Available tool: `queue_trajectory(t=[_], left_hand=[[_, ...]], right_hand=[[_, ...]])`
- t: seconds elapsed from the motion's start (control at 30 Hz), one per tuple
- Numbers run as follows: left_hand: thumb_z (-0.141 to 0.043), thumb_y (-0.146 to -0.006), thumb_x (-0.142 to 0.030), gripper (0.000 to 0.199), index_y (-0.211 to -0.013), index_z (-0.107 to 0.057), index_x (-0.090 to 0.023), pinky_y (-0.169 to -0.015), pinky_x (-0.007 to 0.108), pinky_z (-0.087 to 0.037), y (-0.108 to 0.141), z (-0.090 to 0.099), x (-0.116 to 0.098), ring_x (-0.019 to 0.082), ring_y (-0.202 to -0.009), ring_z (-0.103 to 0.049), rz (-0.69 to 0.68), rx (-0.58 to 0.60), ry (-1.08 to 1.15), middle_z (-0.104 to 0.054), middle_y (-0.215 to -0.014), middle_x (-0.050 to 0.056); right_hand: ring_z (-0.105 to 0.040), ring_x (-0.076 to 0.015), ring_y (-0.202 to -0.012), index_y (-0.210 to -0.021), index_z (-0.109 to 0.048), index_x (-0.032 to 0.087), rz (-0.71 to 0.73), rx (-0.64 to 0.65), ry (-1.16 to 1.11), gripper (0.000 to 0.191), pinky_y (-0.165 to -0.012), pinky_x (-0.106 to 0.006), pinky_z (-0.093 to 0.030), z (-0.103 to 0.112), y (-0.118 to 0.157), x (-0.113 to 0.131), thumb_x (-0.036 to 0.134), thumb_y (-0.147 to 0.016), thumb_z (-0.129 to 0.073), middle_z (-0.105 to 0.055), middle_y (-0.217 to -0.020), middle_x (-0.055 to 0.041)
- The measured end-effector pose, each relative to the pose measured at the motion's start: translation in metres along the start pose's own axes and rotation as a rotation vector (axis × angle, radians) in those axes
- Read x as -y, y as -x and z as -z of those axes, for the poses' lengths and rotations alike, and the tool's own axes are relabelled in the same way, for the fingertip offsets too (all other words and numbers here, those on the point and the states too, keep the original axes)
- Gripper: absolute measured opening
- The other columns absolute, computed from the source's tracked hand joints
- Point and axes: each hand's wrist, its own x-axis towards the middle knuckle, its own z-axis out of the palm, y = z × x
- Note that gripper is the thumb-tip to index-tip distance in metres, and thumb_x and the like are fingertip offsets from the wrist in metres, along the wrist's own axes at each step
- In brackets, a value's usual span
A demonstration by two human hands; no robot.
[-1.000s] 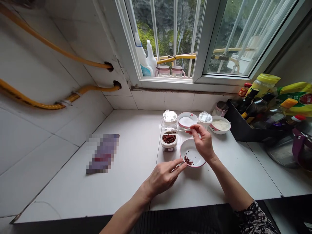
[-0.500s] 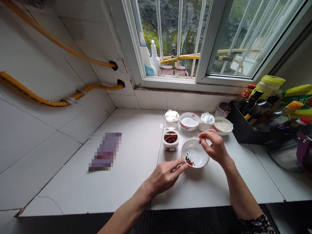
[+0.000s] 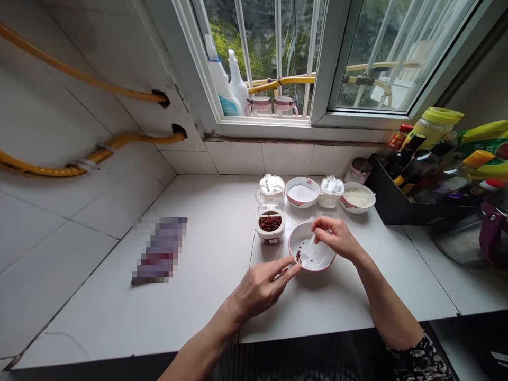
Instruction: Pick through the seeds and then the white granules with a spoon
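A white bowl with a pink rim stands on the counter, with a few dark red peppercorns at its left side. My right hand pinches the handle of a small clear spoon, whose tip is down inside the bowl near the peppercorns. My left hand rests its extended fingertips on the bowl's lower left rim; its thumb is hidden. Just behind and left of the bowl is an open jar of peppercorns.
Behind are a bowl of white granules, a lidded white jar, a bowl of pale contents and another white jar. A black box of bottles stands right; a blurred purple packet lies left.
The spoon has swung down and left toward the peppercorns, which now look pushed closer to the bowl's left side. My left hand stays at the rim. The whole view has shifted slightly.
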Motion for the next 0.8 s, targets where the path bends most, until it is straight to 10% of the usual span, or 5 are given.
queue_trajectory(t=[0.2,0.5,0.8], left_hand=[[-0.046,-0.094,-0.007,0.036,-0.126,-0.059,-0.018,-0.069,0.024,-0.062,-0.001,0.0,0.0,0.014,-0.086,-0.073,-0.01,-0.016,-0.003,-0.072,-0.111,0.011],[-0.047,-0.093,-0.005,0.03,-0.116,-0.064,-0.015,-0.07,0.023,-0.061,-0.002,0.0,0.0,0.014,-0.084,-0.072,-0.017,-0.025,-0.005,-0.072,-0.11,0.011],[-0.047,-0.093,-0.005,0.034,-0.122,-0.061,-0.016,-0.071,0.023,-0.062,-0.001,-0.001,0.001,0.014,-0.088,-0.073,-0.016,-0.022,0.014,-0.072,-0.112,0.011]], right_hand=[[-0.065,-0.0155,-0.057,-0.074,-0.059,0.019,-0.061,-0.104,-0.157,0.01,-0.06,-0.028,-0.051,0.005,-0.002,-0.003,0.026,-0.077,-0.053,-0.063,-0.062,0.0019],[-0.061,-0.0165,-0.064,-0.075,-0.059,0.022,0.185,-0.13,0.312,0.015,-0.094,-0.042,-0.043,-0.005,-0.001,-0.004,0.012,-0.078,-0.049,-0.068,-0.06,0.0023],[-0.066,-0.0165,-0.061,-0.075,-0.061,0.02,-0.063,-0.084,-0.117,0.009,-0.064,-0.028,-0.049,-0.003,-0.001,-0.004,0.023,-0.077,-0.052,-0.065,-0.06,0.0016]])
